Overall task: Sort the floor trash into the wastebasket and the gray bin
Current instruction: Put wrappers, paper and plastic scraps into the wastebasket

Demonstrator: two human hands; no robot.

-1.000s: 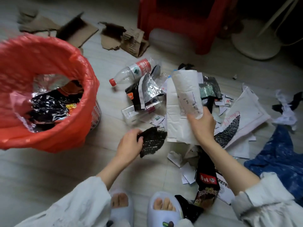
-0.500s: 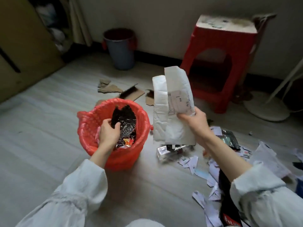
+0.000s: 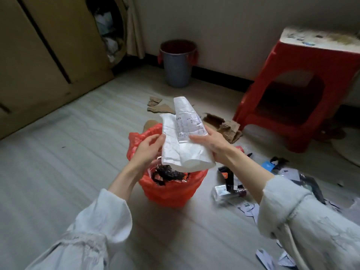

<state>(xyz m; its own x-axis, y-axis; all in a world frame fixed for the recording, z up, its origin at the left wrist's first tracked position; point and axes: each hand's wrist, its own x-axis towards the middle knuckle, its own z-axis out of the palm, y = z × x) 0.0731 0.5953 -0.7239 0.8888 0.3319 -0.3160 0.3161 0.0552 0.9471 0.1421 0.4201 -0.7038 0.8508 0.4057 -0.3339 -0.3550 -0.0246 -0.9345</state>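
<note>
A white mailer bag (image 3: 183, 149) with a printed label hangs above the wastebasket (image 3: 171, 190), which is lined with a red bag and holds dark wrappers. My right hand (image 3: 210, 145) grips the mailer's right edge, thumb on the label. My left hand (image 3: 148, 149) touches its left edge, fingers bent at the edge; whether they hold it I cannot tell. The gray bin (image 3: 178, 65), lined in dark red, stands by the far wall. Loose wrappers, paper scraps and a plastic bottle (image 3: 228, 190) lie on the floor to the right.
A red plastic stool (image 3: 303, 90) stands at the back right. Torn cardboard pieces (image 3: 224, 125) lie behind the wastebasket. Brown cabinet doors (image 3: 48, 61) line the left side. A white round fan base (image 3: 348, 149) sits at the far right edge.
The dark wrapper left my left hand and lies in the wastebasket. That hand rose to the mailer's left edge. My right hand brought the mailer down over the wastebasket.
</note>
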